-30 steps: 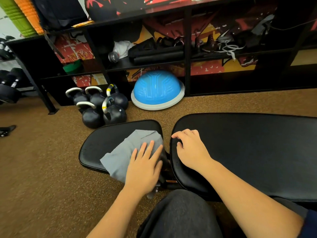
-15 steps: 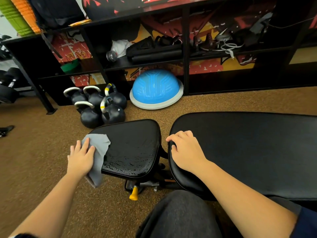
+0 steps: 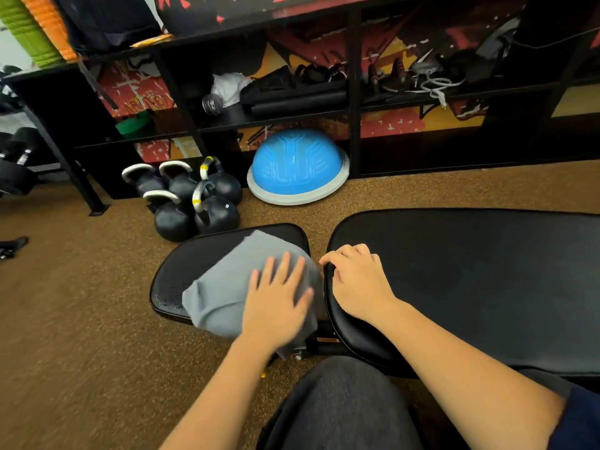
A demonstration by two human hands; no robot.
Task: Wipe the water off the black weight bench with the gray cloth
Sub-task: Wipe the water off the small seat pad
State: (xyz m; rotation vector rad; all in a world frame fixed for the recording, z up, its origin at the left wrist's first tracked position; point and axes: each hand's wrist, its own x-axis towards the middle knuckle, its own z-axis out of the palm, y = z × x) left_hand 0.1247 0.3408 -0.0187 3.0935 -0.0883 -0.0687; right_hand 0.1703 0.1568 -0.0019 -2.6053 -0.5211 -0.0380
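Observation:
The black weight bench has a small seat pad (image 3: pixel 194 264) on the left and a long back pad (image 3: pixel 470 280) on the right. The gray cloth (image 3: pixel 224 293) lies spread over the right half of the seat pad. My left hand (image 3: pixel 279 300) presses flat on the cloth with fingers spread, near the gap between the pads. Water droplets (image 3: pixel 168 300) glisten on the seat pad's near-left corner. My right hand (image 3: pixel 357 284) rests palm down on the left end of the back pad, fingers curled over its edge.
Several black kettlebells (image 3: pixel 191 196) and a blue balance dome (image 3: pixel 297 167) sit on the brown floor beyond the bench, in front of black shelving (image 3: pixel 354 92). My knee in dark trousers (image 3: pixel 344 404) is just below the bench. Dumbbells (image 3: pixel 16 157) are at far left.
My left hand has swept the cloth from the seat pad's left edge back across to its right side. The right hand has stayed on the back pad.

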